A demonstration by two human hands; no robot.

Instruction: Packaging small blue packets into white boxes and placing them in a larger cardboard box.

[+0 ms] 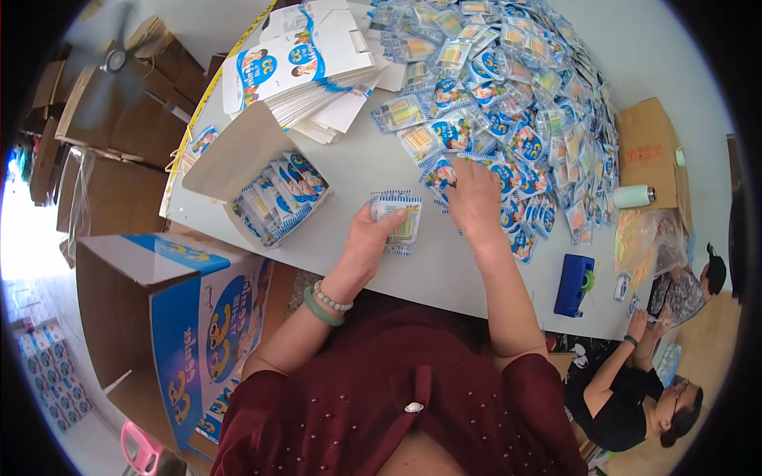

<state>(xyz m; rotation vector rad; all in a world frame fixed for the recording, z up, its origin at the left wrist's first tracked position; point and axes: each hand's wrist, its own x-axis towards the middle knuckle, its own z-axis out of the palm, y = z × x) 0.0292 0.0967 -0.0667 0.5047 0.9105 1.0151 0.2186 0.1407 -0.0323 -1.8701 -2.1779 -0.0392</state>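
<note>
My left hand (367,242) is closed around a few small clear packets (402,226) with blue-striped ends, stacked together; coloured sticks show through the top one. My right hand (475,200) is at the near edge of a large heap of such packets (528,103). Its fingers are bent down over a blue-and-white packet (437,176), which they partly cover. Left of my left hand stands an open white carton (305,208), its lid flap raised. Several packets (278,190) stand in rows inside it.
Flat printed cartons (298,59) are stacked at the far left of the table. A blue tape dispenser (573,285) and a pale green bottle (633,197) stand at right. A large open box (171,317) is below the table's left edge. Two people work at lower right.
</note>
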